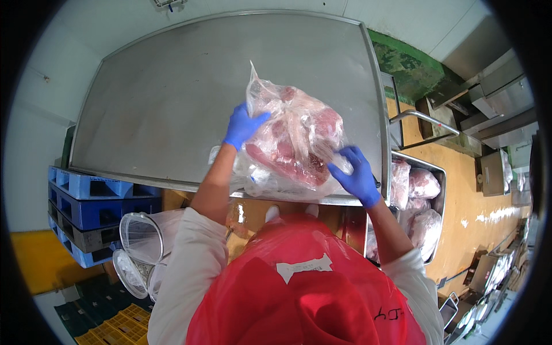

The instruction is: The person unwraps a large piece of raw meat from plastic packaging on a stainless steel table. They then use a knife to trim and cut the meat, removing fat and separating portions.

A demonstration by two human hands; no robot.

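A clear plastic bag (293, 132) of red and pink meat lies near the front edge of a large steel table (172, 92), with loose, crumpled plastic around it. My left hand (242, 123), in a blue glove, grips the bag's upper left side, thumb on the plastic. My right hand (356, 175), also gloved in blue, is at the bag's right side, its bent fingers apart and touching the plastic.
A steel bin (437, 207) of bagged meat stands right of me, below a metal cart handle (431, 118). Blue and dark pallets (98, 201) are stacked at left, beside clear containers (141, 236) and yellow crates (115, 328). More steel equipment (500, 98) lines the right.
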